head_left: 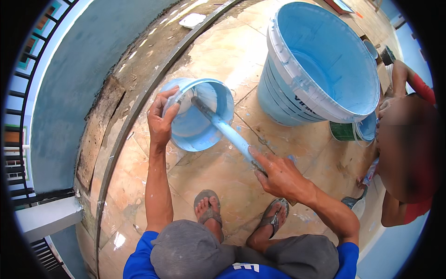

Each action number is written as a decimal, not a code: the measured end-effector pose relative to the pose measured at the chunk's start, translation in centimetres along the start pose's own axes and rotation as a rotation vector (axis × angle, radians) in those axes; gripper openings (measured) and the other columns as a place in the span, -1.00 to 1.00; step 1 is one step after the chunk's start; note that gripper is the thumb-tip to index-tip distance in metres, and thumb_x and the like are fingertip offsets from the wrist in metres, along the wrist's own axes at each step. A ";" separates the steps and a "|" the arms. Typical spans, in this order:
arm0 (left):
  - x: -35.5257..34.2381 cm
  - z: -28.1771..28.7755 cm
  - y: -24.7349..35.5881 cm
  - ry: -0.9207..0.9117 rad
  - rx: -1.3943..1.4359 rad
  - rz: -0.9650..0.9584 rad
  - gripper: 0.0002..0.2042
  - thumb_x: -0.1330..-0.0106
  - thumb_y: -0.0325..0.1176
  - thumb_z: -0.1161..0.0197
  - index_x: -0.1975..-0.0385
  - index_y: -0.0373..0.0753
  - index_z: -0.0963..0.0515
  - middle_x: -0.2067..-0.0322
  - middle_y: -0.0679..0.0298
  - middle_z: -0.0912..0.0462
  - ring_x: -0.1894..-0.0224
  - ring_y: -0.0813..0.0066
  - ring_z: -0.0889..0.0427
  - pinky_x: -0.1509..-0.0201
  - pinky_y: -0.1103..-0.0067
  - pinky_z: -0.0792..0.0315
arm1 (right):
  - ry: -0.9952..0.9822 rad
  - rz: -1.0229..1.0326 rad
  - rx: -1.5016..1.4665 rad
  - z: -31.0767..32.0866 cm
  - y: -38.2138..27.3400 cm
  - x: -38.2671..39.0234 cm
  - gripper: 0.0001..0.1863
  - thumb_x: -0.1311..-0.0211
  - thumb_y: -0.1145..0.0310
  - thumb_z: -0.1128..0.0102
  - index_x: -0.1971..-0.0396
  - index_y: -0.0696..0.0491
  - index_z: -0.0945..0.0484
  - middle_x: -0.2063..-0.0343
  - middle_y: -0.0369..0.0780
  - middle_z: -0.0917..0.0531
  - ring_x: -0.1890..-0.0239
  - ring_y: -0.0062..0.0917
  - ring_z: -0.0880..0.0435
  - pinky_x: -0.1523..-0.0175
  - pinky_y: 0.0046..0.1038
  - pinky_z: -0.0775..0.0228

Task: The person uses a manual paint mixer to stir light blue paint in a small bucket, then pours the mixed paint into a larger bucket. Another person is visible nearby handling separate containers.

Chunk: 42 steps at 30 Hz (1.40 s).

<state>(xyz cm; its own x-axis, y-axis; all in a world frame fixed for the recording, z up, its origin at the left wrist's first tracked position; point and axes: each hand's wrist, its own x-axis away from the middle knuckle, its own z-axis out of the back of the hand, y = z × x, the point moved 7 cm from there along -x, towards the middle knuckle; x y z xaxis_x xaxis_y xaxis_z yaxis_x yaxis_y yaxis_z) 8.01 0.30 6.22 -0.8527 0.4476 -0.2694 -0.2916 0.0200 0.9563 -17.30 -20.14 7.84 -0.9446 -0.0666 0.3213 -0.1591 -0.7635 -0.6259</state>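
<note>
My left hand [162,118] is closed on the rim of a small bucket [225,100], which looks tilted. Its inside is smeared with light blue and whitish paint. In my right hand [283,176] is a long paint-smeared stick [232,137], gripped near its lower end. The stick's dark far part reaches into the bucket, towards the inner wall by my left fingers; I cannot tell what its tip looks like. A large paint bucket [278,88] stands to the right of the small one, its inside coated in blue.
At the right, a person in a red shirt [420,211] bends beside a green paint can [341,131]. Spatters mark the tiled floor [209,172]. A raised edge strip [134,109] curves along the left, before a blue wall [83,79] and black railings.
</note>
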 end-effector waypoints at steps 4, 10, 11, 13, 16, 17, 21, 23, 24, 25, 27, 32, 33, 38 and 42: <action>-0.7 0.0 0.3 -0.005 -0.003 0.000 -0.75 -0.33 -0.44 -0.28 0.06 -0.39 -0.65 -0.22 -0.07 -0.63 -0.33 0.19 -0.54 -0.47 0.32 -0.29 | -0.035 0.081 -0.100 -1.8 -1.3 0.6 -0.27 -0.26 0.41 -0.23 -0.45 0.15 -0.29 0.29 0.23 -0.67 0.33 0.23 -0.66 0.16 0.08 -0.53; -0.5 0.3 0.0 -0.019 -0.029 -0.012 -0.76 -0.33 -0.43 -0.28 0.06 -0.38 -0.65 -0.21 -0.09 -0.64 -0.35 0.18 -0.53 -0.47 0.31 -0.30 | -0.129 -0.093 -0.113 -1.0 -0.2 -0.2 -0.33 -0.29 0.41 -0.31 -0.43 0.05 -0.41 0.21 0.18 -0.68 0.20 0.18 -0.69 0.11 0.03 -0.53; -0.5 0.4 0.2 -0.020 -0.033 -0.011 -0.76 -0.33 -0.43 -0.27 0.07 -0.38 -0.65 -0.21 -0.09 -0.64 -0.36 0.18 -0.53 -0.47 0.31 -0.29 | -0.079 -0.059 -0.074 -0.4 0.3 -0.4 -0.31 -0.28 0.41 -0.29 -0.43 0.06 -0.38 0.23 0.18 -0.68 0.23 0.19 -0.69 0.13 0.06 -0.53; -0.5 0.2 0.4 -0.021 -0.029 -0.013 -0.77 -0.33 -0.44 -0.27 0.08 -0.38 -0.65 -0.20 -0.07 -0.65 -0.36 0.19 -0.53 -0.47 0.31 -0.29 | 0.018 0.004 0.005 0.6 1.1 -0.3 -0.28 -0.25 0.41 -0.25 -0.45 0.07 -0.33 0.28 0.19 -0.68 0.29 0.20 -0.68 0.17 0.13 -0.52; -0.8 -0.3 0.5 -0.032 -0.016 -0.025 -0.80 -0.34 -0.45 -0.29 0.11 -0.39 -0.65 -0.16 -0.04 -0.67 -0.36 0.20 -0.53 -0.45 0.32 -0.31 | 0.030 -0.038 0.103 0.6 1.3 -0.2 -0.29 -0.27 0.41 -0.24 -0.45 0.05 -0.33 0.27 0.18 -0.67 0.28 0.18 -0.69 0.17 0.11 -0.53; -1.0 -0.6 0.5 -0.041 -0.013 -0.025 -0.81 -0.34 -0.45 -0.30 0.13 -0.40 -0.65 -0.14 -0.02 -0.68 -0.35 0.20 -0.54 -0.44 0.33 -0.32 | 0.016 -0.022 0.078 0.0 1.2 0.1 -0.28 -0.27 0.41 -0.24 -0.46 0.04 -0.32 0.26 0.18 -0.67 0.29 0.18 -0.69 0.17 0.11 -0.53; -2.0 -1.7 0.2 -0.061 -0.064 0.036 -0.88 -0.33 -0.46 -0.33 0.29 -0.40 -0.62 -0.09 0.03 -0.70 -0.32 0.21 -0.56 -0.39 0.34 -0.39 | -0.008 0.061 0.033 -1.5 0.8 1.5 -0.26 -0.28 0.41 -0.23 -0.49 0.01 -0.29 0.23 0.15 -0.66 0.29 0.17 -0.69 0.16 0.12 -0.52; -2.4 -1.7 0.6 -0.070 -0.085 0.031 -0.84 -0.33 -0.45 -0.35 0.43 -0.36 -0.54 -0.10 0.04 -0.70 -0.26 0.27 -0.59 -0.29 0.41 -0.45 | -0.002 0.027 0.084 -1.1 1.3 1.4 -0.25 -0.29 0.40 -0.24 -0.50 -0.01 -0.27 0.22 0.14 -0.67 0.28 0.17 -0.69 0.14 0.12 -0.52; -2.5 -1.8 0.8 -0.079 -0.094 0.046 -0.83 -0.32 -0.45 -0.36 0.44 -0.36 -0.52 -0.10 0.05 -0.70 -0.24 0.29 -0.60 -0.26 0.42 -0.46 | -0.002 -0.034 0.136 -0.3 2.1 1.0 -0.25 -0.29 0.39 -0.24 -0.51 -0.02 -0.27 0.23 0.13 -0.67 0.27 0.16 -0.69 0.13 0.12 -0.51; -2.6 -1.9 0.7 -0.087 -0.103 0.061 -0.82 -0.32 -0.44 -0.36 0.45 -0.35 -0.50 -0.10 0.05 -0.70 -0.22 0.32 -0.61 -0.23 0.44 -0.47 | -0.003 -0.094 0.188 0.2 2.7 0.8 -0.24 -0.30 0.38 -0.25 -0.51 -0.03 -0.26 0.23 0.12 -0.68 0.26 0.15 -0.69 0.12 0.12 -0.51; -3.2 -2.2 0.4 -0.119 -0.083 0.052 -0.83 -0.32 -0.42 -0.37 0.42 -0.35 -0.54 -0.09 0.05 -0.71 -0.15 0.37 -0.62 -0.16 0.48 -0.48 | 0.003 -0.071 0.202 0.1 2.5 1.0 -0.24 -0.31 0.36 -0.25 -0.52 -0.05 -0.26 0.22 0.11 -0.67 0.26 0.13 -0.69 0.13 0.11 -0.50; -4.2 -2.7 0.0 -0.140 -0.139 0.004 -0.80 -0.30 -0.36 -0.39 0.22 -0.38 -0.66 0.18 0.23 -0.72 0.20 0.57 -0.57 0.09 0.58 -0.45 | 0.019 0.085 0.085 -1.2 1.6 2.1 -0.25 -0.32 0.35 -0.26 -0.51 -0.03 -0.27 0.24 0.11 -0.66 0.30 0.09 -0.68 0.19 0.10 -0.49; -4.2 -2.7 -0.1 -0.144 -0.142 0.031 -0.77 -0.29 -0.36 -0.39 0.17 -0.39 -0.67 0.25 0.27 -0.69 0.26 0.61 -0.53 0.14 0.60 -0.42 | 0.003 0.049 0.129 -0.7 1.8 2.1 -0.26 -0.31 0.36 -0.26 -0.50 -0.02 -0.28 0.25 0.11 -0.66 0.30 0.09 -0.67 0.19 0.10 -0.49; -4.6 -3.7 0.3 -0.183 -0.176 0.010 -0.71 -0.28 -0.35 -0.40 0.09 -0.41 -0.70 0.40 0.38 -0.58 0.40 0.68 -0.41 0.26 0.63 -0.36 | 0.039 -0.015 0.128 -1.0 2.5 1.8 -0.27 -0.31 0.38 -0.27 -0.49 -0.02 -0.30 0.26 0.11 -0.65 0.30 0.09 -0.66 0.20 0.06 -0.49; -4.9 -3.7 0.0 -0.177 -0.154 0.020 -0.77 -0.28 -0.36 -0.40 0.18 -0.38 -0.69 0.24 0.26 -0.72 0.37 0.66 -0.44 0.25 0.61 -0.39 | 0.035 0.061 0.074 -1.5 1.6 2.7 -0.29 -0.30 0.40 -0.28 -0.47 -0.01 -0.33 0.21 0.12 -0.66 0.28 0.12 -0.66 0.20 0.04 -0.52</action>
<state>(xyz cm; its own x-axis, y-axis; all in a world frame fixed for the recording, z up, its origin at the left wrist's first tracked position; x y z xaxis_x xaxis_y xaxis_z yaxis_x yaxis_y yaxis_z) 10.56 -5.25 7.16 -0.7737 0.5964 -0.2136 -0.3498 -0.1211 0.9290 -20.50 -20.60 6.62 -0.9616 -0.0925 0.2582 -0.0807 -0.8044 -0.5887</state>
